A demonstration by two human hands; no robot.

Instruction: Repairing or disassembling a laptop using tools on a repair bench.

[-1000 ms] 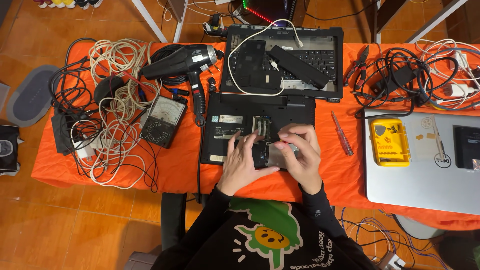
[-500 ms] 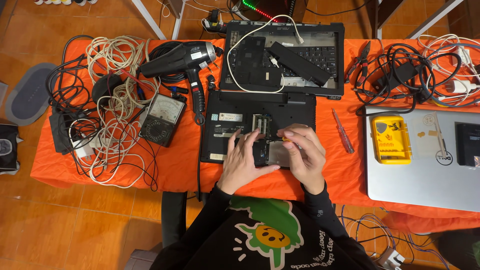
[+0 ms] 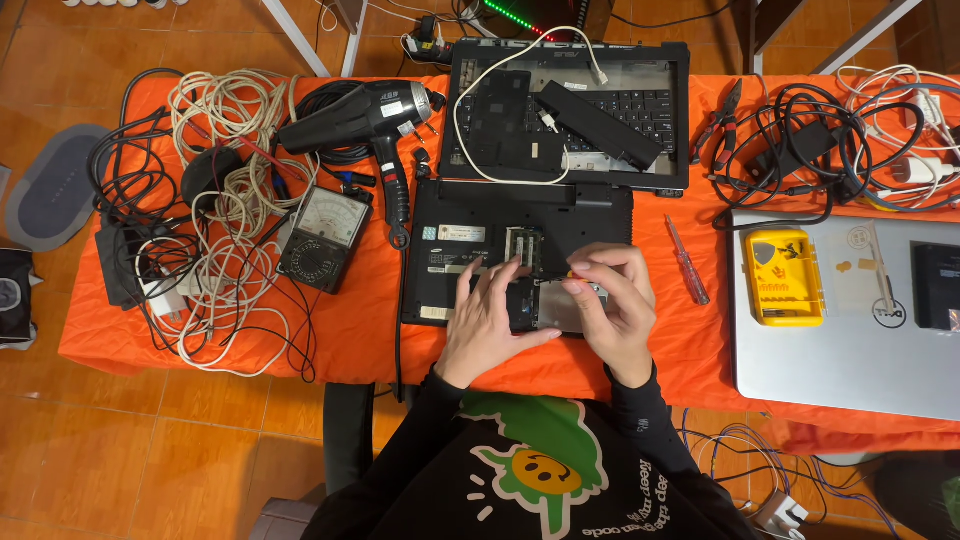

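Here the person sits at the near edge of the bench (image 3: 340,330), which is draped in an orange cloth. Both hands work over a black laptop base (image 3: 470,215) lying bottom-up near the middle of the bench, close to the near edge. The left hand (image 3: 490,315) lies flat and released on the base, its fingers spread beside an opened bay. The right hand (image 3: 612,300) is pinched around a small screwdriver (image 3: 556,274) with a yellow tip of handle showing; its thin shaft points left into the bay, just beside the left fingertips.

Behind the base, at the far edge, lies a second opened laptop shell (image 3: 655,130) with a keyboard, a long black battery (image 3: 598,123) resting across it and a white cable (image 3: 470,90) looping over it. Left of the base lie a black hair dryer (image 3: 360,115) and an analogue multimeter (image 3: 322,238). Farther toward the left edge is a tangle of white and black cables (image 3: 215,250). Right of the base a red-handled screwdriver (image 3: 688,262) lies on the cloth. At the right edge sits a closed silver laptop (image 3: 850,350) carrying a yellow parts box (image 3: 786,277). Behind that, in the far right corner, are pliers (image 3: 728,118) and more coiled black cords (image 3: 800,150).
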